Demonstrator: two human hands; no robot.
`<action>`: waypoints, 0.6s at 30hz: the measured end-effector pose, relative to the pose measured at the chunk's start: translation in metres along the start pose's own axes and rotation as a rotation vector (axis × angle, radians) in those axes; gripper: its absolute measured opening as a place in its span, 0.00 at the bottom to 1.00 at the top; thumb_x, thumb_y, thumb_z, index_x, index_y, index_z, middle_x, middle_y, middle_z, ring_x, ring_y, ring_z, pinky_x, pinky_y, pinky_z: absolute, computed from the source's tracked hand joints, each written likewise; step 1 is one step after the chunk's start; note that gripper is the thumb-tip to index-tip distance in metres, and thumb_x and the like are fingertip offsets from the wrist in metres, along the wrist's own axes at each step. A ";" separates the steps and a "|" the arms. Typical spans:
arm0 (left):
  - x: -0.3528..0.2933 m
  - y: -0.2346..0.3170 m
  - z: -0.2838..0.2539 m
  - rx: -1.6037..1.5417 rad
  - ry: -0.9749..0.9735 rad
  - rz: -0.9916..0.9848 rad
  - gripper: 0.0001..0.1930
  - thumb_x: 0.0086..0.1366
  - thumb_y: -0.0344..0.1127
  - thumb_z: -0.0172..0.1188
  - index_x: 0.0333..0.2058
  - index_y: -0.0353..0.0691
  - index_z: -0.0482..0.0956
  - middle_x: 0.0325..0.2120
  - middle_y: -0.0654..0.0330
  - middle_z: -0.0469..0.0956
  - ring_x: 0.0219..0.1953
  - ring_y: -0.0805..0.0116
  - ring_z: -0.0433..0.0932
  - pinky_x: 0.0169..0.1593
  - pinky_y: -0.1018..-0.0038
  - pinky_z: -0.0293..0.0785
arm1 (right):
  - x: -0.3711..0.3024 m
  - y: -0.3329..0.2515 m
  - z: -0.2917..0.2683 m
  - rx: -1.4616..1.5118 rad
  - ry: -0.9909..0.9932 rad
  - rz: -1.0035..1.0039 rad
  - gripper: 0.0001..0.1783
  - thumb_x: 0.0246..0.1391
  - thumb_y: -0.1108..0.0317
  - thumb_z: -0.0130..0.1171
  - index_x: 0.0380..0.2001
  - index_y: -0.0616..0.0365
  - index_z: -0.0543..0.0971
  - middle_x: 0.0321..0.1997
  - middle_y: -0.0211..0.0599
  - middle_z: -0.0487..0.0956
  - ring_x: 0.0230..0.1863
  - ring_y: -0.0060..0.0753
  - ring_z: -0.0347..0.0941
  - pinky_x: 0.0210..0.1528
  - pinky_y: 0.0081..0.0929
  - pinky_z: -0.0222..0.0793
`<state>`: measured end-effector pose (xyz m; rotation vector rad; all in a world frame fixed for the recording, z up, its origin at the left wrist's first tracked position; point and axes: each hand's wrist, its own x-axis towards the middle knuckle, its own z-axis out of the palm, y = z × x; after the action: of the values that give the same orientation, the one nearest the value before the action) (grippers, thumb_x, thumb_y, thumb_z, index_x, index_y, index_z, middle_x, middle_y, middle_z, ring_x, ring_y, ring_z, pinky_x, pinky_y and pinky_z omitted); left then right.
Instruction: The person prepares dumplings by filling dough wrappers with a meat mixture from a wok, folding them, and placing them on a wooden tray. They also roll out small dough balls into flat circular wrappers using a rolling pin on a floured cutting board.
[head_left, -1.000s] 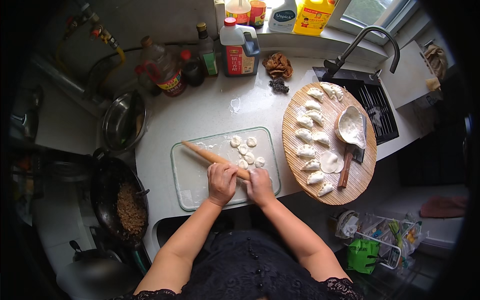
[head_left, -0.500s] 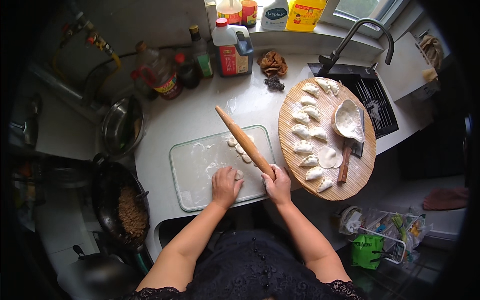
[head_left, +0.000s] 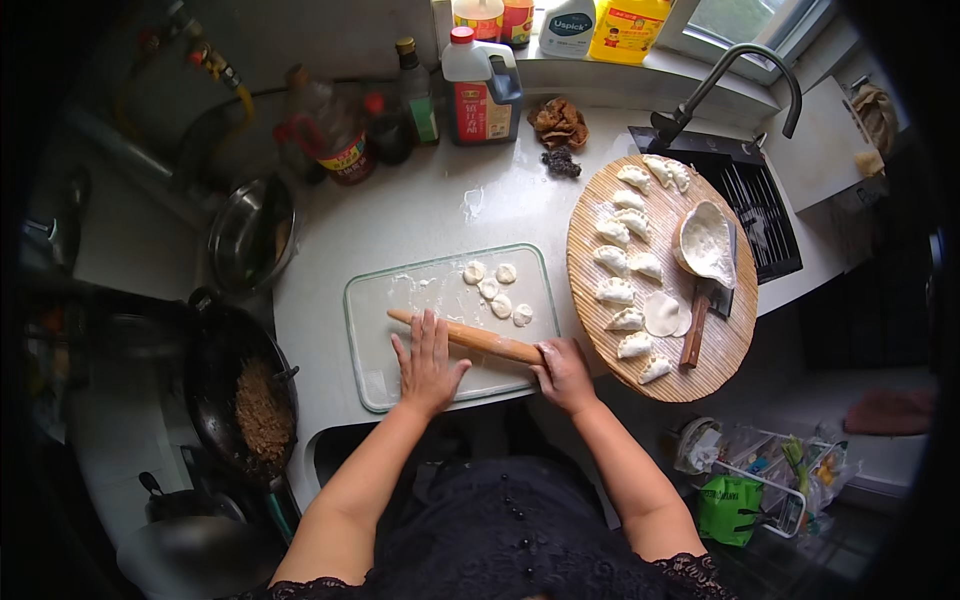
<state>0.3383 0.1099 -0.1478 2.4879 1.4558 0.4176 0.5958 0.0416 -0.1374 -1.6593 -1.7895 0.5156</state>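
My right hand [head_left: 563, 375] is wrapped round the right end of a wooden rolling pin [head_left: 480, 338]. My left hand [head_left: 428, 375] lies across the pin near its other tip, fingers stretched out and apart. Beneath the pin is a glass board [head_left: 385, 290] with a green edge, dusted with flour. Several small flattened dough pieces [head_left: 488, 288] lie on it, beyond the pin. Whether any dough is under the pin or my left palm is hidden.
To the right, a round slatted tray [head_left: 590, 260] holds several dumplings [head_left: 613, 261], dough wrappers [head_left: 662, 314], a flour bowl [head_left: 704, 240] and a wooden-handled knife [head_left: 694, 338]. A wok of brown filling [head_left: 264, 415] stands left. Bottles [head_left: 482, 95] line the back; a black sink [head_left: 765, 190] is far right.
The rolling pin has swung down from its raised slant to lie across the board. My left hand has left the dough piece it was touching and spread onto the pin.
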 end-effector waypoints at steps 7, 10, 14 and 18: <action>0.031 -0.001 -0.003 0.097 -0.195 -0.080 0.45 0.64 0.58 0.53 0.68 0.36 0.46 0.71 0.51 0.42 0.73 0.52 0.36 0.66 0.36 0.27 | 0.014 -0.021 0.009 -0.483 -0.233 0.172 0.53 0.49 0.42 0.62 0.66 0.68 0.54 0.73 0.58 0.47 0.74 0.57 0.40 0.71 0.54 0.39; -0.012 0.005 -0.017 0.090 -0.348 -0.084 0.49 0.61 0.61 0.54 0.68 0.34 0.45 0.71 0.48 0.38 0.73 0.49 0.35 0.66 0.34 0.26 | -0.015 -0.036 -0.001 -0.440 -0.432 0.174 0.55 0.49 0.37 0.59 0.67 0.67 0.54 0.72 0.61 0.47 0.73 0.61 0.40 0.70 0.60 0.37; 0.027 -0.001 -0.003 0.124 -0.211 -0.116 0.48 0.62 0.65 0.50 0.68 0.35 0.47 0.71 0.51 0.41 0.73 0.53 0.36 0.67 0.36 0.29 | 0.022 -0.028 0.007 -0.535 -0.248 0.160 0.58 0.48 0.36 0.60 0.66 0.73 0.53 0.72 0.64 0.46 0.74 0.63 0.37 0.73 0.52 0.35; 0.048 0.009 -0.012 0.149 -0.205 -0.131 0.48 0.62 0.66 0.47 0.68 0.35 0.48 0.71 0.53 0.42 0.73 0.53 0.37 0.67 0.37 0.31 | 0.026 -0.012 0.018 -0.461 -0.188 0.185 0.58 0.49 0.36 0.59 0.65 0.74 0.52 0.72 0.67 0.44 0.74 0.64 0.35 0.74 0.48 0.33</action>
<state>0.3634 0.1484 -0.1275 2.4409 1.6039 0.0303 0.5744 0.0684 -0.1377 -2.1658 -2.0107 0.3638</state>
